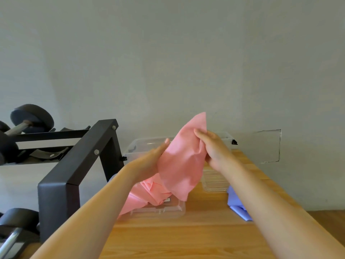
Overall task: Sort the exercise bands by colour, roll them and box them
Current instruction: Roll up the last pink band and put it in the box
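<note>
Pink exercise band (183, 161) is hanging over the clear box (158, 212) on the desk (186, 238), fingers of the left hand (149, 162) and right hand (212, 149) both gripping it.

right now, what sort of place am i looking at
Likely a home gym or fitness room: dumbbells sit on a black metal rack, and a pink exercise band is held above clear boxes on a wooden table.

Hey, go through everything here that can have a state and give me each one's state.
pink band: unrolled, lifted, held by both hands.
left hand: holds the band's left side.
right hand: grips the band's right side.
near clear box: open, loose pink bands inside.
far clear box: open, contents hidden.
blue band: unrolled, lying on the table.
</note>
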`<state>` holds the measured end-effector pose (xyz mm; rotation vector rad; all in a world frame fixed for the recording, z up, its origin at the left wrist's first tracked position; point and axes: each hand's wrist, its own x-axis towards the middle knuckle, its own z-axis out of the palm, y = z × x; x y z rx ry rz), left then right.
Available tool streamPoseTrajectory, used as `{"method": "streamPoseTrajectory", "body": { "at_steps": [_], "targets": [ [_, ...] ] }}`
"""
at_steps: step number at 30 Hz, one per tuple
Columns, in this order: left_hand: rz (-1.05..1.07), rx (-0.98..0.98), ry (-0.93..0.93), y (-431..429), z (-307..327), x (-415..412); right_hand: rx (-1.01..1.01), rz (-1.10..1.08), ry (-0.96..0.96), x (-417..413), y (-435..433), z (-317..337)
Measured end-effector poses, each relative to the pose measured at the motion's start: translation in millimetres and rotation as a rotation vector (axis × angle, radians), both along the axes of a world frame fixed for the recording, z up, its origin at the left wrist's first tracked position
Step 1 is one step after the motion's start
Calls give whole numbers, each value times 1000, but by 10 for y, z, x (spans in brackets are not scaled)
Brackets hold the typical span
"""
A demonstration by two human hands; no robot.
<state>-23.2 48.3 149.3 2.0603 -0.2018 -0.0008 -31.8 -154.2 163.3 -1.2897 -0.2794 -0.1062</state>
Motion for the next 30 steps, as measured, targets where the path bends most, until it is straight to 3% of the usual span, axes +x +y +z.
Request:
{"method": "streamPoseTrajectory", "body": {
  "at_steps": [1,3,5,9,13,18,25,30],
  "targets": [
    [0,36,-50,-10,14,-20,7,-7,-5,-4,-2,13],
    [-256,-104,126,-75,67,-119,28,-18,-13,-8,-12,37],
    [-344,-226,203,-110,68,-139,54,-35,-17,-4,-27,45],
    [-282,-178,173,-97,-33,-57,171,-25,-15,55,-106,93],
    [-204,-473,177,-136,117,-52,382,130,92,48,-205,95],
    [-174,-698,170,-273,480,-49,147,227,81,44,-205,-223],
    [-329,-637,107,-308,798,-160,-68,295,-107,-8,-59,22],
    [-284,-482,22,-288,1043,-211,47,353,-117,-130,-50,289]
  ]
}}
